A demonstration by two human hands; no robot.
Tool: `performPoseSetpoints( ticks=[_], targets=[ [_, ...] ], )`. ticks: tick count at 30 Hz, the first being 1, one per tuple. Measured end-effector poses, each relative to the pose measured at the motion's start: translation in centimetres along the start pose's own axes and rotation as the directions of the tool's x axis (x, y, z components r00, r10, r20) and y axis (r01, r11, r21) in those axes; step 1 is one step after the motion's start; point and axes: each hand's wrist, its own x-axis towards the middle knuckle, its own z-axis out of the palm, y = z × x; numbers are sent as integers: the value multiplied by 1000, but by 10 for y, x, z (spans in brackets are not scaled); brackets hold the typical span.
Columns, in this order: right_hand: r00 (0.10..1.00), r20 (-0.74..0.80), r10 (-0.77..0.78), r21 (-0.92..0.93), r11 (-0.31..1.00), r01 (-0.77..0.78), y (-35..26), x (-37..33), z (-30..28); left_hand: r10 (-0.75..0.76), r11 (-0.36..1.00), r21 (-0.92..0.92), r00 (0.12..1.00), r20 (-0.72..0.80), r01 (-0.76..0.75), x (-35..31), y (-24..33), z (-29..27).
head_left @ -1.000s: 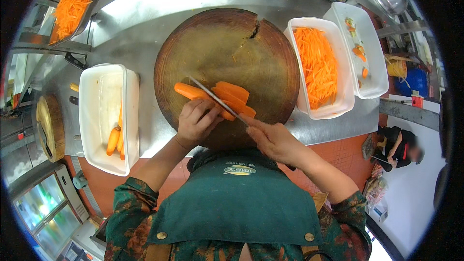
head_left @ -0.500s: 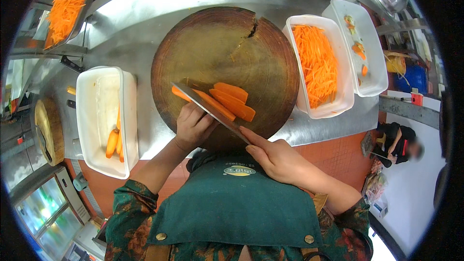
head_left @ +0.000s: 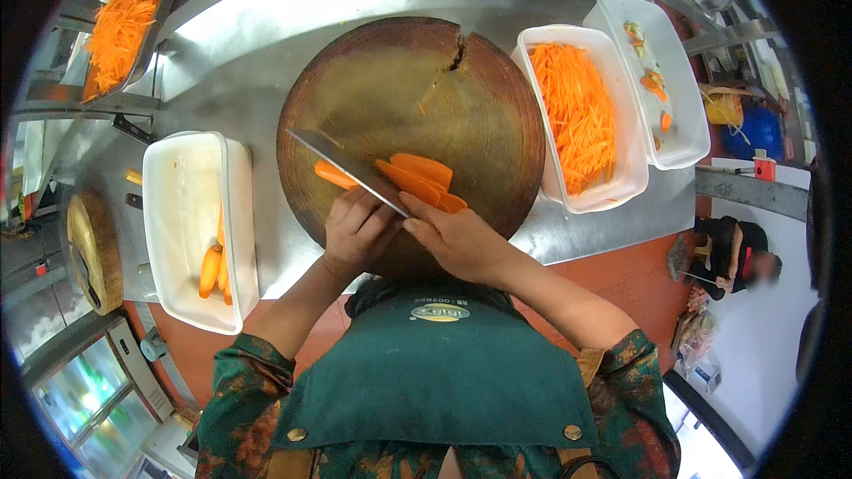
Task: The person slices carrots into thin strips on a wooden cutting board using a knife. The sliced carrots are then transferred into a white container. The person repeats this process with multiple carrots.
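Observation:
My right hand (head_left: 457,241) grips the handle of a broad-bladed knife (head_left: 342,161), its blade slanting up and left over a round wooden chopping block (head_left: 390,80). Curled fingertips of my left hand (head_left: 357,229) press on a carrot (head_left: 334,175), close to the blade's near side. Part of that carrot is hidden by the hand and the knife. Across the blade, flat carrot slices (head_left: 415,182) lie overlapped on the block.
Right of the block stands a white tub of shredded carrot (head_left: 577,120), beside another tub (head_left: 682,111) with scraps. A left tub (head_left: 182,222) holds whole carrots (head_left: 211,270). More shreds (head_left: 133,22) fill a tray at upper left. A person (head_left: 732,253) sits at far right.
The knife has slid forward and to the left, with my right hand moving closer to my left. My left hand stays nearly in place on the carrot.

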Motion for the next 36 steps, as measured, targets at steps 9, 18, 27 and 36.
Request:
performPoseSetpoints(
  ticks=[9, 18, 27, 36],
  targets=[
    [955, 169, 245, 26, 967, -253, -19, -43, -34, -14, 999, 33, 1000, 12, 13, -3, -7, -2],
    [933, 185, 308, 81, 942, -327, -4, -55, -45, 55, 998, -25, 997, 62, -53, 11, -22, -7],
    [916, 225, 333, 83, 930, -359, -3, -60, -56, 86, 996, 15, 996, 27, -87, 13, -11, -7],
    [975, 146, 168, 10, 985, -171, 13, -61, -48, 94, 995, -19, 996, -2, -94, 8, -11, 0]
  ],
)
